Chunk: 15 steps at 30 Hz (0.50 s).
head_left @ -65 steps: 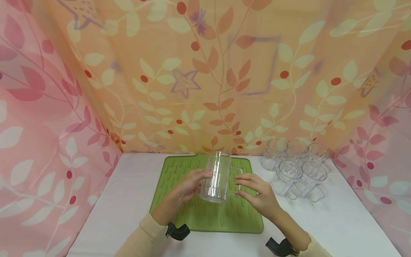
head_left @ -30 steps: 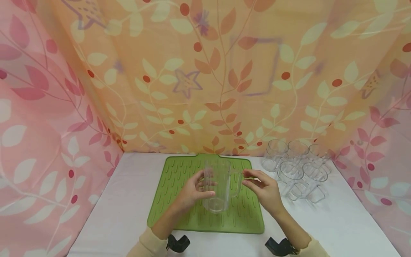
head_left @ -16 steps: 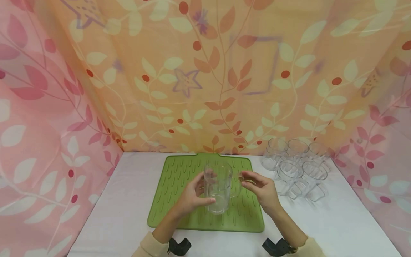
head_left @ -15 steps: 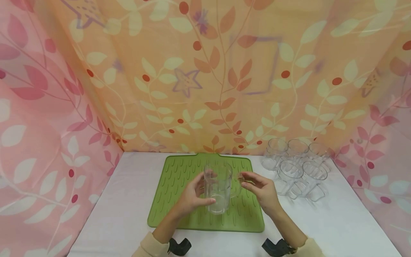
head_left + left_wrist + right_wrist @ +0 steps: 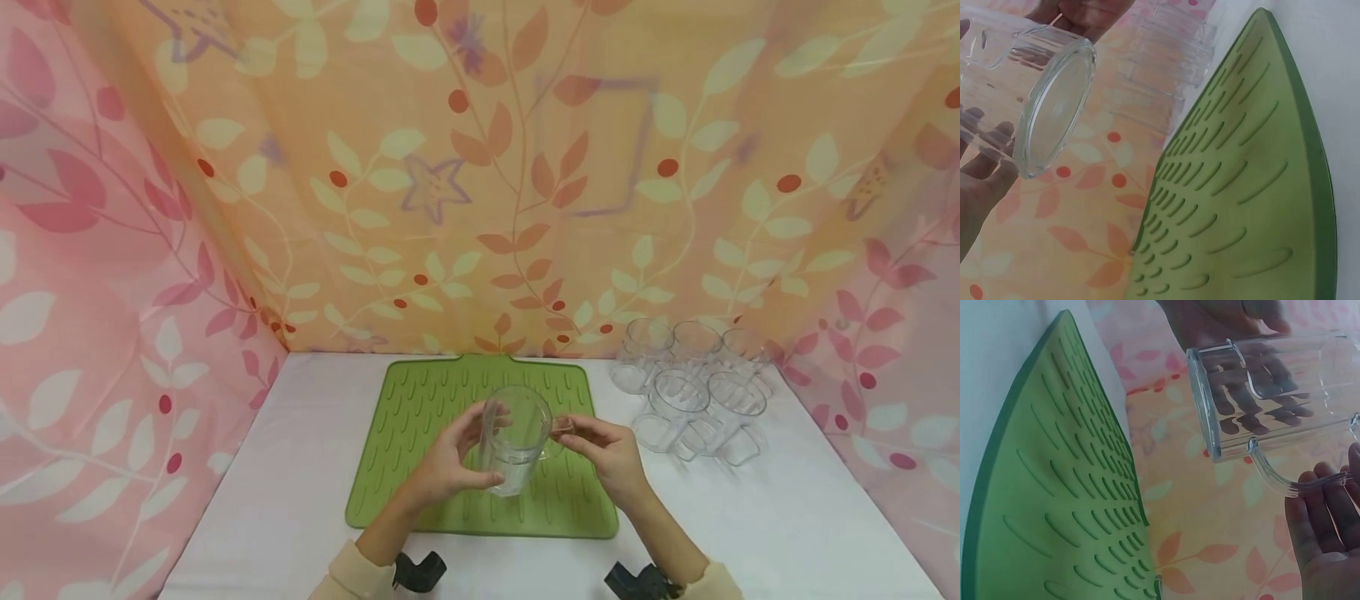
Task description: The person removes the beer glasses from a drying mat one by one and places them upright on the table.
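A clear mug (image 5: 517, 454) is held up over the green ridged mat (image 5: 397, 467), its open rim tipped toward the head camera. My left hand (image 5: 447, 461) grips the mug's body from the left, thumb on the near side and fingers behind. Through the clear wall those fingers show in the right wrist view. On the other side my right hand (image 5: 611, 457) pinches the mug's handle (image 5: 1272, 478) between thumb and fingers. From the left wrist view, the mug's round base (image 5: 1057, 109) faces the camera, with a gap between it and the mat.
Several more clear mugs (image 5: 680, 396) stand in a close group at the back right of the white table (image 5: 285, 467). A patterned orange curtain (image 5: 360, 275) hangs behind the table, with pink ones (image 5: 97, 375) at the sides.
The mug has turned from a sideways tilt to having its rim toward the head camera. My right hand has come in to the left, onto the handle. My left hand stays on the body.
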Each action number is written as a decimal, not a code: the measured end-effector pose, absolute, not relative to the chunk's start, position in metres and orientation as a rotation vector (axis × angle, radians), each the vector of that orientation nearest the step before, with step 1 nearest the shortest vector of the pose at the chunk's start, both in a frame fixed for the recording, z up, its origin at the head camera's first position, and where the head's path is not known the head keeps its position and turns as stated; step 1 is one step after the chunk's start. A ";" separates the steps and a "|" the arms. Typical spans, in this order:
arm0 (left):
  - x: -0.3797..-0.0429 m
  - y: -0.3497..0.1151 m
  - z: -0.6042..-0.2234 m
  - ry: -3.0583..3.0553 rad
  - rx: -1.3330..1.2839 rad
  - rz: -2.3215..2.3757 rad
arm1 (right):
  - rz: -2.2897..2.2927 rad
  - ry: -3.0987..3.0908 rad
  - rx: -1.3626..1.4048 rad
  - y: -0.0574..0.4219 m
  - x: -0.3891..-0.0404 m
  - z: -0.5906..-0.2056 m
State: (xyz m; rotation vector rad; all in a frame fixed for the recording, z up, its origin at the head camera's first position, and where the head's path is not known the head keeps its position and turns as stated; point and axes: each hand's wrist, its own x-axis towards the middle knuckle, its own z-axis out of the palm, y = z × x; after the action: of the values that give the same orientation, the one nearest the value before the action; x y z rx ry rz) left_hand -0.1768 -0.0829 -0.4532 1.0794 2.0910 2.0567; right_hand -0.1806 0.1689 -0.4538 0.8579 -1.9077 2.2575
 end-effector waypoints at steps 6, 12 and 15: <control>-0.179 -0.084 -0.454 2.070 1.124 2.020 | 2.284 -1.888 0.920 0.173 -0.179 -0.452; -0.181 -0.084 -0.457 2.034 1.120 2.022 | 2.304 -1.888 0.925 0.176 -0.179 -0.449; -0.181 -0.084 -0.456 2.017 1.102 2.022 | 2.272 -1.903 0.923 0.177 -0.179 -0.448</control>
State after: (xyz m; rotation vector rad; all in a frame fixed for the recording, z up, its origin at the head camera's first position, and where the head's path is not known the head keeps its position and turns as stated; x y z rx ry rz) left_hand -0.1809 -0.0836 -0.4557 1.1015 2.0174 2.0225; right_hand -0.1794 0.1768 -0.4479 0.9229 -1.9028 2.2716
